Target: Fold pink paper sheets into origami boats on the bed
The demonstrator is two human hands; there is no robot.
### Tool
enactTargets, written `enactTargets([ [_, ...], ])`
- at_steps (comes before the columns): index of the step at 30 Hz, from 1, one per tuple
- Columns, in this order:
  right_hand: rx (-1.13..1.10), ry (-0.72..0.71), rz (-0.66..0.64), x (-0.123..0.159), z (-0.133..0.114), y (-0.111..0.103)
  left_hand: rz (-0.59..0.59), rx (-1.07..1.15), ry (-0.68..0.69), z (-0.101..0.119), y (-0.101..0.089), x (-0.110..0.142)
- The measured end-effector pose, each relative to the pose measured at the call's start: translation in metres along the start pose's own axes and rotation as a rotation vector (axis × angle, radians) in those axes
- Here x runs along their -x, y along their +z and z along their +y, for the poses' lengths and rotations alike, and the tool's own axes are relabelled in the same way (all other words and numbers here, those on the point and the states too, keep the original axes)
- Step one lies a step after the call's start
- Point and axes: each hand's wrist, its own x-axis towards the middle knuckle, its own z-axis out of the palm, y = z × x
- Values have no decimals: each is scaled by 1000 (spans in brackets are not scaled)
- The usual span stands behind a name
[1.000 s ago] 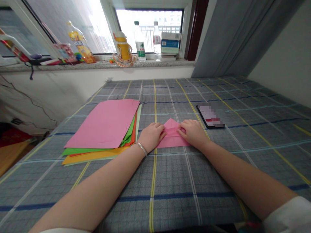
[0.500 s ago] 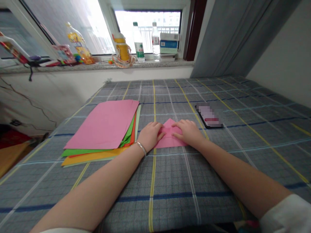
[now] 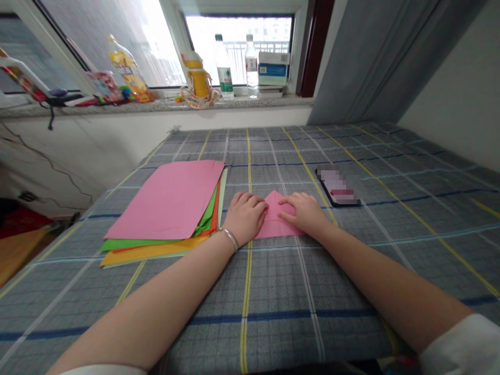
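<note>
phone scrn [image 3: 335, 186] blurred, pink paper [image 3: 274, 214] pt. hidden by fingers [image 3: 250, 201], R sleeve [image 3: 464, 346] cropped

Bright windows [image 3: 135, 31] stand above a white wall [image 3: 125, 143]

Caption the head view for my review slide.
Left hand and right hand on a folded pink paper, between a stack of coloured sheets and a phone on plaid cloth.

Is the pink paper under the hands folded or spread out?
Folded. The pink paper narrows to a point at its far end, and a fold line runs across its middle.
</note>
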Motion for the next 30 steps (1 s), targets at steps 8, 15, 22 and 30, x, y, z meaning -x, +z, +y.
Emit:
enactTargets([
  [8,75,2,10,1,-1,-1,-343,125,233,14,3,1],
  [15,-32,79,-14,3,21,-4,-465,69,207,15,-1,-2],
  [22,-252,233,-116,11,45,-23,-464,70,211,17,-2,-2],
  [30,-595,431,-317,16,65,-35,-382,108,241,14,4,0],
])
